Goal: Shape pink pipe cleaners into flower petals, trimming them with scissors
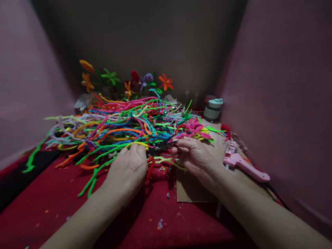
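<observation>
A large pile of colourful fuzzy stems lies across the red cloth. My left hand is closed at the pile's front edge, knuckles up; what it holds is hidden. A yellow stem shows just beyond its fingers. Right beside it are scissors with red handles and dark blades, the blades angled toward my right hand. My right hand has thumb and fingers pinched together near the blade tips; anything between them is too small to name. Pale yellow-green stems lie between the hands.
A pink glue gun rests on the right, by a cardboard sheet. Behind stand a green-lidded cup and fuzzy flowers, one orange. A pink looped flower lies at the pile's right end. Scraps dot the red cloth.
</observation>
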{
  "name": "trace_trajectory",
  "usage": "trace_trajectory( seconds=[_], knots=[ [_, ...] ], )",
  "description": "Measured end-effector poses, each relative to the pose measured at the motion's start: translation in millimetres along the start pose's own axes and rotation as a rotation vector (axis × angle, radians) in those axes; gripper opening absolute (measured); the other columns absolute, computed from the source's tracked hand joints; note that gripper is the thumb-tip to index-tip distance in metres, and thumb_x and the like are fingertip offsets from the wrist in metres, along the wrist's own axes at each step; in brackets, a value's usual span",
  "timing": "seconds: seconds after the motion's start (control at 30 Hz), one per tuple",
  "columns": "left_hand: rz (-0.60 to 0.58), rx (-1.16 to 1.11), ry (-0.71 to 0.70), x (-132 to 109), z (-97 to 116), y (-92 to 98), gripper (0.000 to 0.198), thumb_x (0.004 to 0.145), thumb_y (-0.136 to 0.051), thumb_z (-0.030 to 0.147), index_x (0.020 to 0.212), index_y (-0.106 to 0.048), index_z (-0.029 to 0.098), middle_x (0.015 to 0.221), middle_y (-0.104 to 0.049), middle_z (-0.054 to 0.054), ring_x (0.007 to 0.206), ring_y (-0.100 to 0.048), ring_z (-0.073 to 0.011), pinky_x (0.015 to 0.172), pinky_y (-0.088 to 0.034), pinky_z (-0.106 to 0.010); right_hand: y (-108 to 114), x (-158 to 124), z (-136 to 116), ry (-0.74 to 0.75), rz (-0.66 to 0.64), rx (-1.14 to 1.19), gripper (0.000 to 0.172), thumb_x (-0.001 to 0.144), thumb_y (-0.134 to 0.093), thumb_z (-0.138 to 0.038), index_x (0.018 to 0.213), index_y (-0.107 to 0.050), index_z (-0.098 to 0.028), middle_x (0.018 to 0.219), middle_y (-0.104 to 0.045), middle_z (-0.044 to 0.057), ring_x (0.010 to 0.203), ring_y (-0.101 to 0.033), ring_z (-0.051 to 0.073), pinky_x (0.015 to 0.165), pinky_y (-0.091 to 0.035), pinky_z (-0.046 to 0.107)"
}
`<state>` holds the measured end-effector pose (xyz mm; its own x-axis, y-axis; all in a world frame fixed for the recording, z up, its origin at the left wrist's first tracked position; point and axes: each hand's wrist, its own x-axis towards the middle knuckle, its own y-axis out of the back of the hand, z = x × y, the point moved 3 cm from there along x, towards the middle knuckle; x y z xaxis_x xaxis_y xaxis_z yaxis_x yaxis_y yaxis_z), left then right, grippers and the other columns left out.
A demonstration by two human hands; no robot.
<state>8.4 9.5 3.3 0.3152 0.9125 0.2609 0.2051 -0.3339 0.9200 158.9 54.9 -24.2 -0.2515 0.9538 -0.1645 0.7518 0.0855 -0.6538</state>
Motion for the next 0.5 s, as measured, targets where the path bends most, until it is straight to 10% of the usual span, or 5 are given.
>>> trace_trajectory(
  seconds=[0.5],
  knots=[
    [-0.042, -0.002, 0.027, -0.9, 0.4, -2.4, 0.021, 0.077, -0.033, 0.006, 0.077, -0.053, 0.012, 0.073, -0.056, -0.011, 0.063, -0.053, -0.0213, 0.057, -0.039, -0.031, 0.3, 1.1, 0.8, -0.092, 0.007, 0.063, 0.009, 0.061, -0.055, -0.005, 0.056, -0.059, -0.012, 0.045, -0.057, 0.0, 0.043, -0.055, 0.01, 0.046, -0.043, 0.019]
  ],
)
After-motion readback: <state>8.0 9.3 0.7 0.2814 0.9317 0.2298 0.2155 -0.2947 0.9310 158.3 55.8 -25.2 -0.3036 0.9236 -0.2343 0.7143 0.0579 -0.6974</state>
